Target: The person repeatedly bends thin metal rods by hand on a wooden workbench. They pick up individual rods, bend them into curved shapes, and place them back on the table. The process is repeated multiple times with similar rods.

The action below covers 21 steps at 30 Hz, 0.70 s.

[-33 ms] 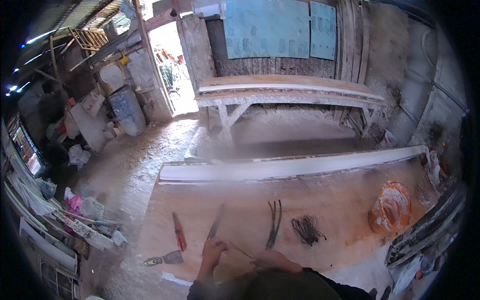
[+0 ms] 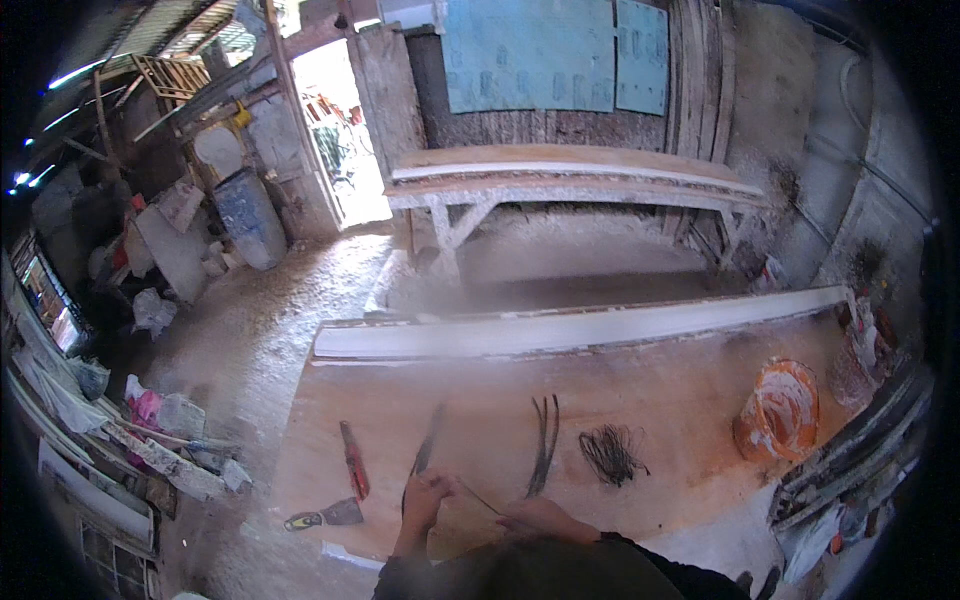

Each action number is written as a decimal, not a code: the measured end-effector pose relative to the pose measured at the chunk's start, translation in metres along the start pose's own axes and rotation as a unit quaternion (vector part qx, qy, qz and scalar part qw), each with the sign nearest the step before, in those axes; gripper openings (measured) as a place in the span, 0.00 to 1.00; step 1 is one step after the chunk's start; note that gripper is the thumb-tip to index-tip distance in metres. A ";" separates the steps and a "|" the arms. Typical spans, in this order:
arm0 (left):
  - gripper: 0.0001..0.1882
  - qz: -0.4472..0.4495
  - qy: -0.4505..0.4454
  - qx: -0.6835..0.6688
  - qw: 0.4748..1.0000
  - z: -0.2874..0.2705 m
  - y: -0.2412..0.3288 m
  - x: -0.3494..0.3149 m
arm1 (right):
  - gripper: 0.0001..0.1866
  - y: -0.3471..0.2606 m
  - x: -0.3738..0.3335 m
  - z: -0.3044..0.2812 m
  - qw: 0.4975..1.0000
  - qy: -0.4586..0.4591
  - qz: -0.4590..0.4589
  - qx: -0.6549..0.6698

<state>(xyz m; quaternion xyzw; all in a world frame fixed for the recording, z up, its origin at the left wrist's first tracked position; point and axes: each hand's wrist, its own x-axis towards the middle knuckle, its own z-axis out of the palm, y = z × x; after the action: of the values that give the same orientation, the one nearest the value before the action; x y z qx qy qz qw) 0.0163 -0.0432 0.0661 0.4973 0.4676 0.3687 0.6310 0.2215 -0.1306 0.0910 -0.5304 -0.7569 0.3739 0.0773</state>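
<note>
My left hand (image 2: 427, 492) is closed, its fingers pinched on one end of a thin dark strand (image 2: 477, 497). The strand slants down to my right hand (image 2: 546, 519), which is closed on its other end. Just beyond my left hand lies a long dark strip (image 2: 429, 440), blurred in the picture. Between the hands and a loose tangle of black cord (image 2: 612, 455) rest a few narrow black strips (image 2: 545, 445). To the left are a red-handled cutter or knife (image 2: 354, 462) and a putty knife (image 2: 335, 514) with a yellow and black handle.
An orange bucket (image 2: 778, 412) smeared with white stands on the right of the wooden tabletop (image 2: 690, 400). A long white strip (image 2: 560, 328) runs along the far edge. Beyond is another long bench (image 2: 580, 190); a blue barrel (image 2: 250, 220) stands by the bright doorway.
The whole view has shifted very slightly. Both hands keep their hold on the thin strand, with no other visible change.
</note>
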 end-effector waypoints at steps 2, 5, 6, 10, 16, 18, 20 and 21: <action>0.05 0.000 0.021 -0.028 0.999 0.007 -0.006 0.008 | 0.16 0.003 -0.004 0.002 0.998 0.055 -0.007 0.032; 0.04 0.040 -0.013 -0.036 0.998 0.014 -0.019 0.020 | 0.16 0.000 -0.016 -0.012 0.991 0.084 -0.013 0.105; 0.04 0.057 -0.026 -0.035 0.997 0.018 -0.026 0.025 | 0.16 0.001 -0.022 -0.016 0.987 0.083 -0.015 0.133; 0.07 0.125 -0.069 0.053 0.988 0.052 -0.026 0.030 | 0.10 0.064 -0.033 -0.006 0.970 0.217 0.085 0.062; 0.16 0.067 -0.249 0.380 0.888 0.093 -0.043 0.015 | 0.11 0.123 -0.066 -0.021 0.848 0.391 0.327 -0.143; 0.16 0.064 -0.252 0.400 0.879 0.099 -0.047 0.010 | 0.10 0.129 -0.071 -0.017 0.790 0.450 0.356 -0.216; 0.16 0.069 -0.240 0.407 0.879 0.099 -0.047 0.007 | 0.11 0.116 -0.069 -0.020 0.788 0.492 0.308 -0.205; 0.16 0.074 -0.227 0.401 0.884 0.099 -0.046 0.006 | 0.12 0.109 -0.066 -0.021 0.786 0.512 0.284 -0.200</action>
<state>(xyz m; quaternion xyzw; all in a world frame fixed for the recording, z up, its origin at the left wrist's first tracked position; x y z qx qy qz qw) 0.1129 -0.0768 0.0266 0.8112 0.3808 0.0726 0.4378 0.3418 -0.1604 0.0532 -0.8384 -0.4795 -0.1069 0.2362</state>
